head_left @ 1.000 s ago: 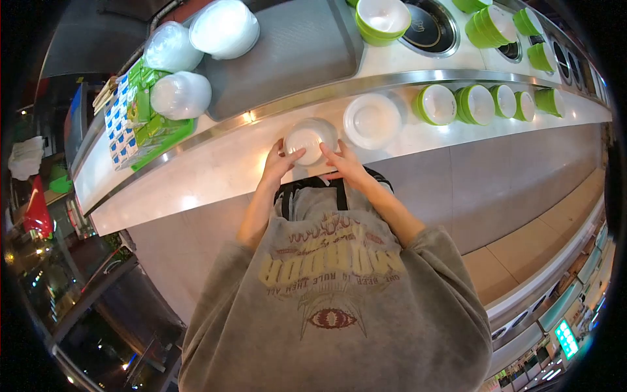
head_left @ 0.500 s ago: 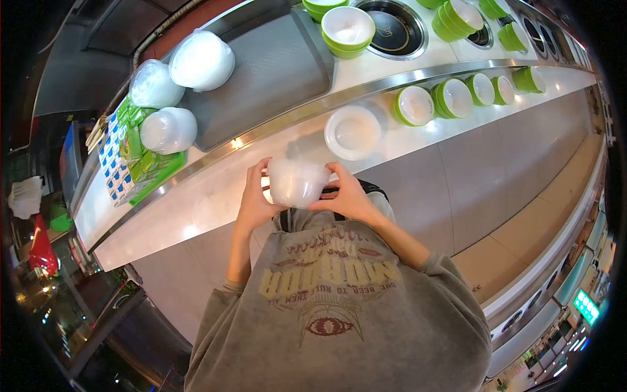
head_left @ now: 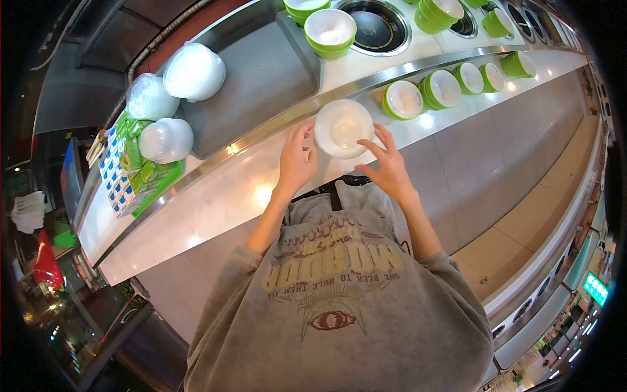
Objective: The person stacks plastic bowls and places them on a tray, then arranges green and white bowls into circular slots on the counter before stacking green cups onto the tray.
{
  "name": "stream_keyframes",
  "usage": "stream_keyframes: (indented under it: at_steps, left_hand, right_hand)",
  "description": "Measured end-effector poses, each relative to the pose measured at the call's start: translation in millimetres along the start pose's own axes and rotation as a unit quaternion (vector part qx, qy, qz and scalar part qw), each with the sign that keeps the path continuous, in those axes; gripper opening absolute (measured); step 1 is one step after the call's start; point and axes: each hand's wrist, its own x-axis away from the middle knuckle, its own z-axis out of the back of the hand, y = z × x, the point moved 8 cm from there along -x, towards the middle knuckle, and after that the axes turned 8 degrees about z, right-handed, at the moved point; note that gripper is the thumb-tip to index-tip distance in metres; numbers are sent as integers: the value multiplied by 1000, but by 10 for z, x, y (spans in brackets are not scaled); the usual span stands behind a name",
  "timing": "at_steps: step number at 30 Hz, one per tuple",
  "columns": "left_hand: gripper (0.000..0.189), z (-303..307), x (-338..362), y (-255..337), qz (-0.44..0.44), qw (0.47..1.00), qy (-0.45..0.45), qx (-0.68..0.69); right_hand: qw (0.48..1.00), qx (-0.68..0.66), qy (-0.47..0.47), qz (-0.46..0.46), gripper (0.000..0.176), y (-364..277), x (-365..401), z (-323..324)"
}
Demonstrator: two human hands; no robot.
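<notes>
A stack of white, translucent plastic bowls (head_left: 343,127) stands on the white counter (head_left: 222,196) just in front of me. My left hand (head_left: 297,162) lies at the stack's left rim, fingertips touching it. On the other side my right hand (head_left: 390,164) has its fingers spread, fingertips close to the right rim. Neither hand has a grip on anything.
A row of green bowls with white insides (head_left: 441,88) runs to the right along the counter. Behind a metal rail lie a grey tray (head_left: 261,72), wrapped stacks of containers (head_left: 194,70), a round hob (head_left: 372,23) and more green bowls (head_left: 331,29). A green tray of cartons (head_left: 130,173) sits left.
Both hands lifted one clear bowl toward my chest, then carried it right and set it on the white stack. The hands have let go and now flank the stack.
</notes>
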Motion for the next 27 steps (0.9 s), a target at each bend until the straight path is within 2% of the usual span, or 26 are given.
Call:
stream_keyframes:
  at_steps: [1, 2, 4, 6, 7, 8, 9, 10, 11, 12, 13, 15, 18, 20, 22, 24, 26, 27]
  left_hand:
    - [55, -43, -27, -189, 52, 997, -12, 51]
    - [55, -79, -48, -296, 51, 997, -10, 50]
    - [47, -178, -84, -606, 186, 965, -20, 182]
    - [54, -282, -154, -670, 203, 964, -32, 166]
    - [61, -328, -188, -678, 217, 964, -43, 147]
    - [61, -363, -210, -656, 217, 964, -41, 148]
    - [68, -436, -210, -627, 263, 944, -59, 191]
    - [75, -502, -203, -624, 307, 919, -78, 233]
    - [75, -499, -244, -631, 306, 919, -76, 235]
    - [79, -575, -261, -643, 309, 908, -123, 254]
    - [83, -646, -227, -669, 313, 894, -168, 272]
    - [82, -677, -177, -756, 301, 891, -179, 287]
    - [80, -682, -65, -809, 275, 895, -191, 294]
    - [79, -627, 21, -790, 264, 903, -179, 290]
    - [79, -527, 49, -658, 184, 940, -150, 244]
    - [82, -493, 96, -690, 170, 954, -134, 206]
    - [83, -509, 104, -709, 56, 988, -106, 102]
    - [87, -510, 144, -795, 95, 989, -104, 46]
  right_hand:
    - [1000, -1, 1, 1, 51, -24, 32, -11]
    - [1000, 9, 18, -12, 55, -26, 86, 7]
    - [999, 20, 33, -24, 59, 1, 151, -21]
    - [951, -136, 149, -233, 62, 371, 368, -28]
    - [952, -136, 148, -230, 62, 403, 358, -28]
    - [896, -246, 135, -343, 68, 581, 454, -147]
    - [816, -348, 118, -446, 76, 697, 563, -295]
    - [818, -348, 118, -444, 76, 741, 543, -290]
    - [766, -425, 65, -478, 86, 757, 579, -454]
    - [705, -496, 9, -507, 97, 738, 630, -615]
    - [706, -494, 2, -508, 97, 786, 643, -657]
    - [655, -509, -15, -558, 97, 880, 712, -807]
    - [633, -576, -61, -514, 88, 874, 648, -876]
    - [643, -572, -80, -503, 83, 925, 669, -939]
    - [653, -567, -97, -493, 79, 843, 643, -967]
    - [646, -566, -68, -508, 63, 761, 616, -899]
    - [641, -569, -102, -504, 61, 717, 632, -895]
    - [613, -609, -98, -494, 62, 643, 626, -908]
